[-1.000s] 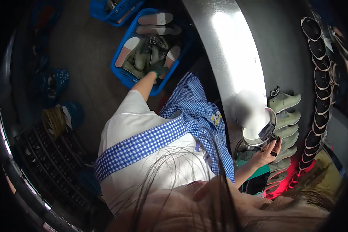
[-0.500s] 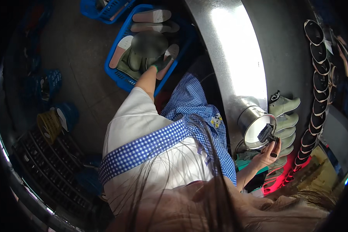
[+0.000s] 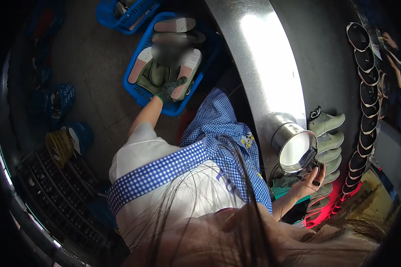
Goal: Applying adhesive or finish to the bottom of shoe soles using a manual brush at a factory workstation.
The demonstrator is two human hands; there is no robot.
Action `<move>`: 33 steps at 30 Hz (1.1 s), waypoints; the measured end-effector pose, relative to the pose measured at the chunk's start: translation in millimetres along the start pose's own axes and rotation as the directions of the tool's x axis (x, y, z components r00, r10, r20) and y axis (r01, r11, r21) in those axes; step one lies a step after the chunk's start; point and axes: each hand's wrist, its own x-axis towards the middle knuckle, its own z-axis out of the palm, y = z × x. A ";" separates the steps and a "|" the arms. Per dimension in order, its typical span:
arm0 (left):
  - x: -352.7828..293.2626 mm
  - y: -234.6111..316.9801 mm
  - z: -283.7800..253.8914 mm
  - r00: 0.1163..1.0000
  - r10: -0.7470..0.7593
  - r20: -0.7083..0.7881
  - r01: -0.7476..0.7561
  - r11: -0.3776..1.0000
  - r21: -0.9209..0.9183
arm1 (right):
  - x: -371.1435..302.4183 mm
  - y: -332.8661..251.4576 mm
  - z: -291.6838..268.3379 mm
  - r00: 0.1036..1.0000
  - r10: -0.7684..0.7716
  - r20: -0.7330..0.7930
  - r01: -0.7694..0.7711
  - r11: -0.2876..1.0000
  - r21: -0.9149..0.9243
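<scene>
My left hand, in a dark green glove, reaches into the blue basket at the upper left. Its fingers close on the edge of an olive-green boot whose pink and white sole faces up. More olive boots lie beside it, partly hidden by a blurred patch. On the right, my bare right hand grips a black brush. The bristles rest at the rim of a metal cup with white inside it, perhaps a liquid. A dark ring sits on one finger.
A shiny metal surface curves down past the cup. Several green boots lie in a row beside the cup, and a line of dark boot openings runs along the far right. Another blue basket stands at the top; a yellow basket is at left.
My left hand has drawn back toward me in the basket, and the boot beside it now shows more of its sole. The brush has shifted slightly toward the cup's right rim.
</scene>
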 end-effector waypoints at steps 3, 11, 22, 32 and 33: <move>-27.1 10.1 20.7 0.745 0.665 0.050 -0.667 0.744 0.041 | 2.1 2.4 -4.5 1.000 -0.004 -0.005 0.005 0.999 0.033; -102.7 168.9 214.0 -0.031 0.938 0.345 -0.373 -0.331 0.867 | -3.0 -10.6 10.5 0.997 -0.073 -0.035 0.072 0.997 -0.035; 55.4 219.7 125.1 -0.289 0.946 -0.147 -0.214 0.086 0.973 | -7.4 -6.0 4.7 0.994 -0.029 -0.104 0.017 0.993 -0.117; 110.3 224.8 40.2 0.455 0.863 0.220 0.381 -0.412 0.828 | 0.8 -2.0 -0.5 0.975 -0.160 -0.153 0.133 0.977 -0.169; 111.1 223.9 34.9 0.396 0.864 0.311 0.366 -0.459 0.810 | -1.3 -2.3 0.2 0.978 -0.163 -0.128 0.141 0.976 -0.164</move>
